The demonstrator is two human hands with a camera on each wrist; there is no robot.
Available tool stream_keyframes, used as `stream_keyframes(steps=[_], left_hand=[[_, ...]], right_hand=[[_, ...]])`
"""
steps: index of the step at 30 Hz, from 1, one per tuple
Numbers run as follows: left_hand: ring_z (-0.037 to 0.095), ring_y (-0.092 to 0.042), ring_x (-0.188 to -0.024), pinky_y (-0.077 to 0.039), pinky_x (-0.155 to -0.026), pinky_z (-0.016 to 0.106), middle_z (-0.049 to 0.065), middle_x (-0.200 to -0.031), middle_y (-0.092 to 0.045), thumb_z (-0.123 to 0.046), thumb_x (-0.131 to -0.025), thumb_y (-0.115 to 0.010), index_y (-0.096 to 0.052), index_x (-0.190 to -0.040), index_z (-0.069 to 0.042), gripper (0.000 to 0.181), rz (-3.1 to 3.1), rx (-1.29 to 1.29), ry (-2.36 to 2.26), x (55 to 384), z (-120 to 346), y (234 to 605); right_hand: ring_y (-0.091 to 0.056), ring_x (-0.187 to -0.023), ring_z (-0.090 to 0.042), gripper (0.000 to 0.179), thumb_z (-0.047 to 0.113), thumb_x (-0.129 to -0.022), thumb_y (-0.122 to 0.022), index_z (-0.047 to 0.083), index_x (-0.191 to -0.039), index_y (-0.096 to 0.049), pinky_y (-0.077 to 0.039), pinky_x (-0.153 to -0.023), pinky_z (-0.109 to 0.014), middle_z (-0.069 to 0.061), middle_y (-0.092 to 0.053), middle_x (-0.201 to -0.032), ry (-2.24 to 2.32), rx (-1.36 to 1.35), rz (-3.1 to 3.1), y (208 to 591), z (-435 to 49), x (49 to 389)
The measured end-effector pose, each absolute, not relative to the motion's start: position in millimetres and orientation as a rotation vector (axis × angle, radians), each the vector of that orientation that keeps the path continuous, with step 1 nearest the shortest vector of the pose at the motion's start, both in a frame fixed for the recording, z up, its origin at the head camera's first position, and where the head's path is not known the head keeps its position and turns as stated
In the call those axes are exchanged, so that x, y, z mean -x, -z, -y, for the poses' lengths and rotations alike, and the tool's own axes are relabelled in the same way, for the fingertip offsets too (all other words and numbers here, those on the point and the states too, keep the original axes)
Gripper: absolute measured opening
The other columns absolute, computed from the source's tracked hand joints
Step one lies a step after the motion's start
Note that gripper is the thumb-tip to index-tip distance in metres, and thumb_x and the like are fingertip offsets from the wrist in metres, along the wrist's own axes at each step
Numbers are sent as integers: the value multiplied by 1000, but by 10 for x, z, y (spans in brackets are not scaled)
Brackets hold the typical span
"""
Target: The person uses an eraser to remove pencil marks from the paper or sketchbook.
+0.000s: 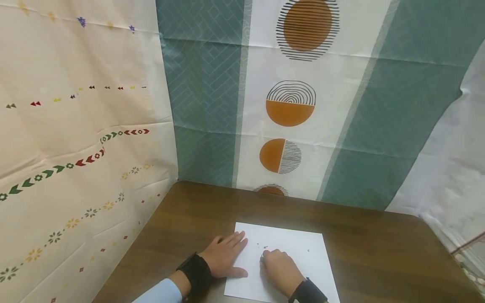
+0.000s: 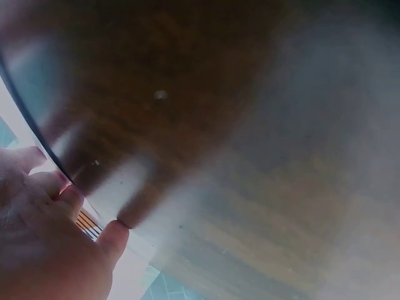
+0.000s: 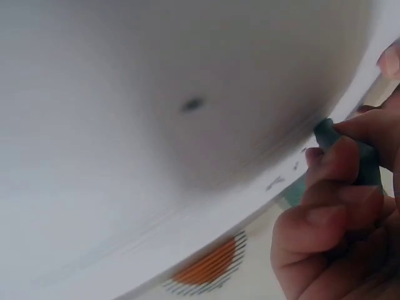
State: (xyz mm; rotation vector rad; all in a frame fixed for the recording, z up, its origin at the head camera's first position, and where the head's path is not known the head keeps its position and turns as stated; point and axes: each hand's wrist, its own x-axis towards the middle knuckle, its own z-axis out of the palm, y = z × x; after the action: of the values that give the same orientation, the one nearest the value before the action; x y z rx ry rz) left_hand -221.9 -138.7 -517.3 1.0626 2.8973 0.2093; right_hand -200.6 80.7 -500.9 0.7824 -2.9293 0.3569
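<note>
We had a teal-and-white fabric hanging with orange circles (image 1: 208, 105) closing off the back of the brown wood-look worktop (image 1: 382, 248). On that lay a white rectangular paper sheet (image 1: 295, 236), turned slightly, in front of the person, presumably within reach of both hands. The left hand (image 1: 224, 256) rested flat across the sheet's left edge, fingers extended, grasping nothing; we figured it steadied the paper. The right hand (image 1: 281, 271), apart from the left, pinched a small dark-green lump (image 3: 370, 167) over the sheet's middle, likely for fine control; material unclear to us. Tiny dark specks (image 1: 265, 247) dotted the paper, most just beyond the right hand. Edges: a brown strip separated the sheet's far edge from the hanging; wood ran wider on the right, so we judged elbow room better there.
</note>
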Motion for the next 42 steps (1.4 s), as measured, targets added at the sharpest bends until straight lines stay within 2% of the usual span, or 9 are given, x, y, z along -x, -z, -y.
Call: stream_keyframes(steps=[10,21,29,42], left_hand=[[23,-16,-136,-28,-97,64,7,-152,-22,-74,-82,-39,-29,-146,-12,90,-2890,-1047,-225,2195,1394,5144],[22,-15,-136,-26,-98,64,6,-153,-21,-74,-81,-42,-29,-146,-13,90,-2885,-1029,-249,2215,1389,5166],[22,-14,-136,-26,-98,64,6,-153,-19,-75,-80,-40,-28,-146,-13,91,-2886,-1031,-238,2222,1392,5194],[22,-16,-136,-29,-97,63,6,-152,-22,-73,-82,-39,-29,-146,-13,88,-2891,-1040,-191,2175,1391,5104]], right_hand=[[-48,-49,-14,11,10,-78,-64,7,-70,-58,-47,-48,-37,-3,-54,-56,-267,-482,2929,5061,-1337,1991],[-40,-51,-13,14,8,-78,-63,8,-67,-55,-40,-47,-32,1,-48,-56,-390,-299,2987,5021,-1790,2008],[-39,-49,-11,19,14,-79,-63,14,-66,-49,-38,-48,-30,5,-43,-52,-548,-319,2981,4929,-1536,1990],[-41,-43,-5,7,16,-77,-65,13,-72,-60,-40,-44,-25,10,-48,-51,-679,-592,2931,4851,-927,1998]])
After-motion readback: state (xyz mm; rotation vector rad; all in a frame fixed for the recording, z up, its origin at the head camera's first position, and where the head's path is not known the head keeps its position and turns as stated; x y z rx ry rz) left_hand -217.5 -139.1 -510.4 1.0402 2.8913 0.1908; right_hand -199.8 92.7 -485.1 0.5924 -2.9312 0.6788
